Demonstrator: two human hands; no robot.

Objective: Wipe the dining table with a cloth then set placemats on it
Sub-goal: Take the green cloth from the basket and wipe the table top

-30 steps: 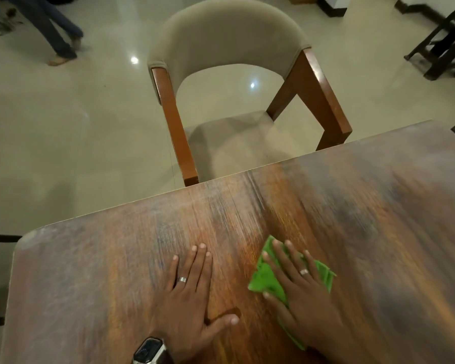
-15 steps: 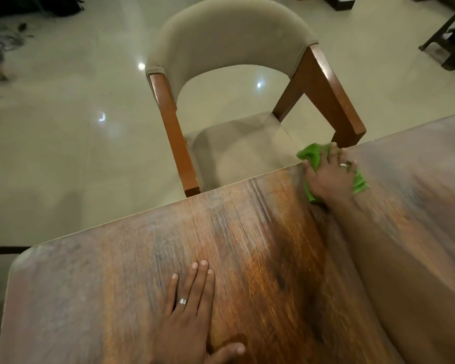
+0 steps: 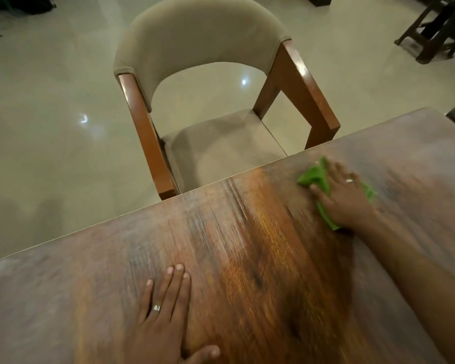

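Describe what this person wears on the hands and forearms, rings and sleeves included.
The left hand wears a silver ring with a small bright setting on one of its fingers. The right hand wears a plain pale band, blurred by motion. The right forearm is bare, with no sleeve showing. The left wrist lies outside the frame, so anything worn there cannot be seen.

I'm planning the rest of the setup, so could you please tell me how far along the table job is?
Nothing looks finished. Wiping is in hand: the right hand presses the green cloth near the table's far edge, while the left hand rests flat. No placemats are visible, so setting them remains.
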